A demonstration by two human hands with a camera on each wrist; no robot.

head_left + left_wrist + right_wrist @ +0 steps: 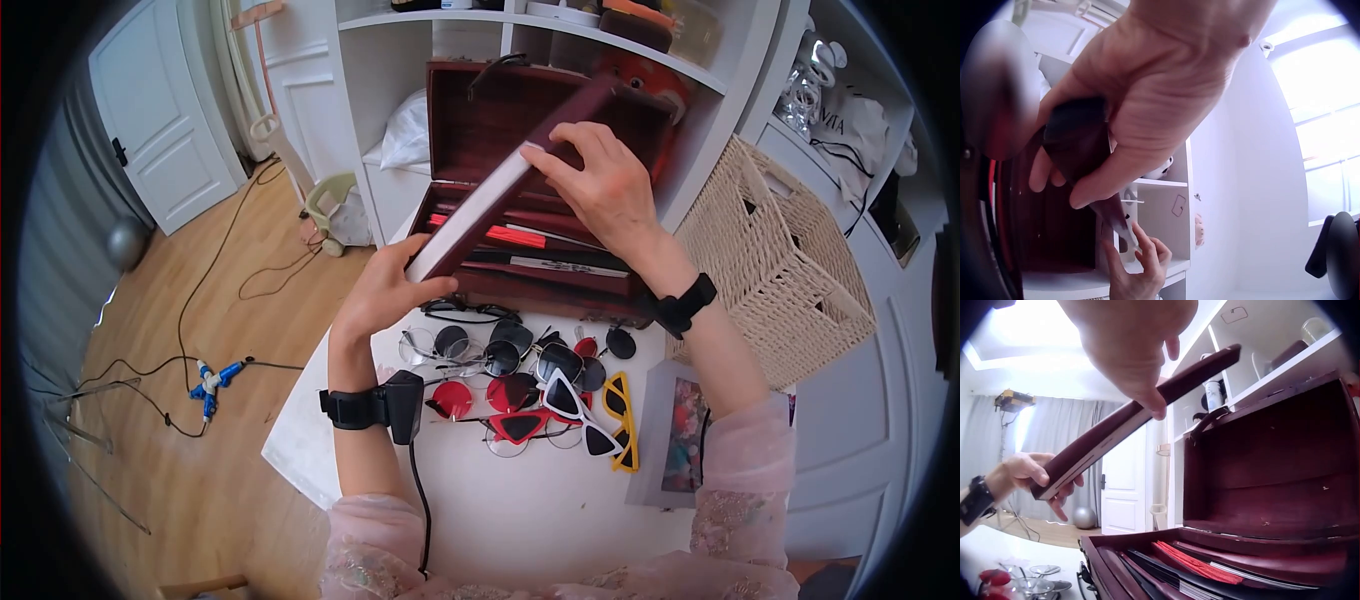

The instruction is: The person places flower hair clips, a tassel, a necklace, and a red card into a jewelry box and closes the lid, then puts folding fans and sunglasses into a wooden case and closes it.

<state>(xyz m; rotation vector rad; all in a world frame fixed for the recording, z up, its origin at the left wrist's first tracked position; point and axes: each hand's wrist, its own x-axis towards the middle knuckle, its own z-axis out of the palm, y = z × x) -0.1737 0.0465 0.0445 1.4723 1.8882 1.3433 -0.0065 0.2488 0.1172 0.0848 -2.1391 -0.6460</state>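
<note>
A long flat maroon bar with a white edge (472, 215) is held aslant above an open dark red case (545, 135). My left hand (385, 290) grips its lower end, thumb on one side and fingers on the other. Higher up, my right hand (605, 185) pinches the bar between thumb and fingers. Inside the case lie several long flat things, among them a bright red pleated one (1197, 562). In the right wrist view the case lid (1266, 469) stands upright behind. Many glasses and sunglasses (520, 360) lie in front of the case.
A white table (300, 465) carries the case and glasses. On its right lies a clear sleeve with a floral picture (685, 435). A woven basket (770, 260) stands to the right, and white shelves (385, 60) rise behind. Cables and a blue-and-white plug splitter (208, 385) lie on the floor.
</note>
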